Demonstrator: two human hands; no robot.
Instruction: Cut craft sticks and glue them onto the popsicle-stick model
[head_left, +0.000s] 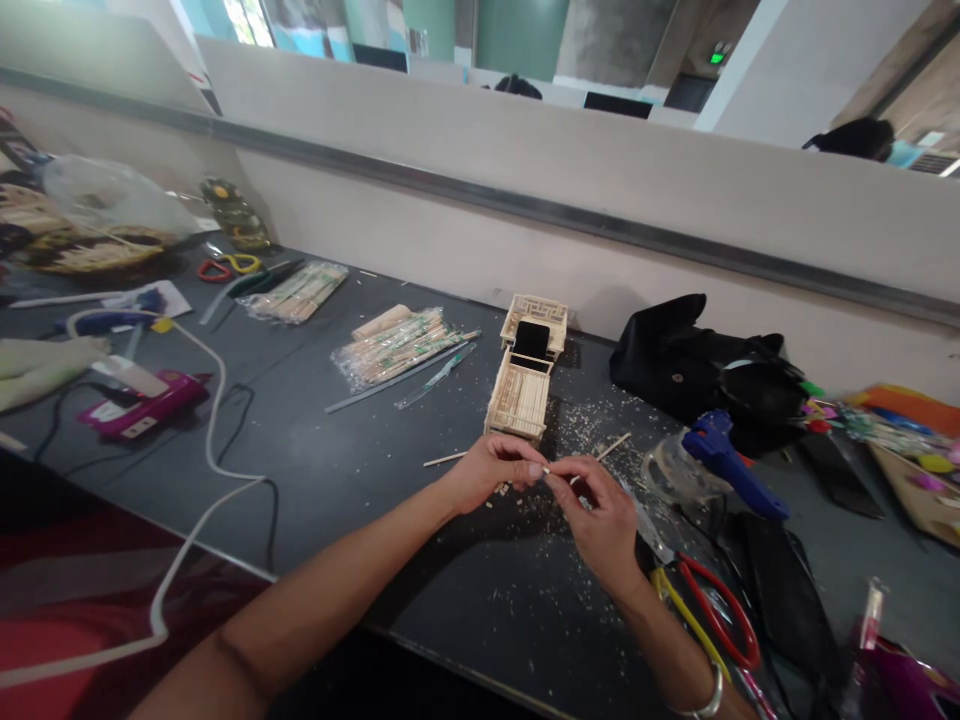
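My left hand (499, 472) and my right hand (596, 510) meet in front of me, each with thumb and fingers pinched. Between the fingertips is a tiny pale wooden piece (547, 471); its exact shape is too small to tell. Just beyond them stands a small model built of wooden sticks (519, 398), with a dark phone-like object (531, 342) propped in its middle. One loose stick (445, 459) lies left of my left hand, and another stick (613, 446) lies beyond my right hand. Crumbs and short cut bits are scattered beneath both hands.
Scissors (720, 610) lie beside my right forearm, near a blue glue gun (731, 460) and a black bag (697, 360). Packs of sticks (397, 345) and a craft knife (435, 376) are at left. A white cord (217, 400) trails past a purple power strip (142, 402).
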